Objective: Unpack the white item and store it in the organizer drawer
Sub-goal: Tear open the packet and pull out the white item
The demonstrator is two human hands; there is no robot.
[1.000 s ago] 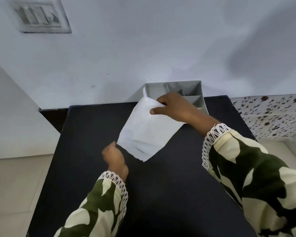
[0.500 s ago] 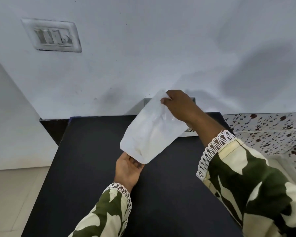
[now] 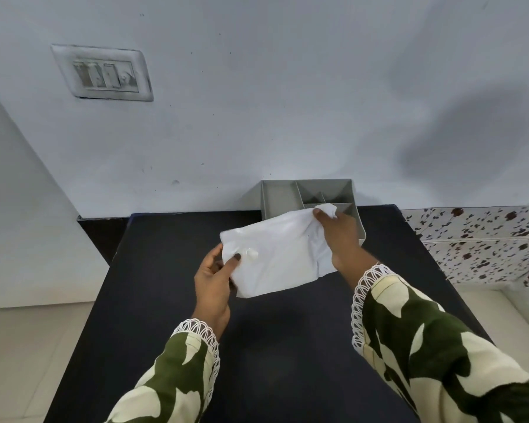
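Note:
A white plastic packet [image 3: 280, 254] hangs roughly level above the black table, held by both hands. My left hand [image 3: 214, 279] pinches its left end, thumb on top next to a small clear bump in the plastic. My right hand [image 3: 339, 239] grips the bunched right corner. Behind the packet stands a grey organizer drawer [image 3: 280, 198] with several open compartments, against the wall; the packet and my right hand cover its front part. What is inside the packet cannot be seen.
The black table [image 3: 287, 346] runs up to a pale wall carrying a switch plate [image 3: 103, 73]. A speckled tile ledge [image 3: 486, 239] lies to the right, pale floor to the left.
The packet was lifted off the table and swung from a steep tilt to nearly level. My left hand came up and took hold of its lower end; my right hand kept its corner.

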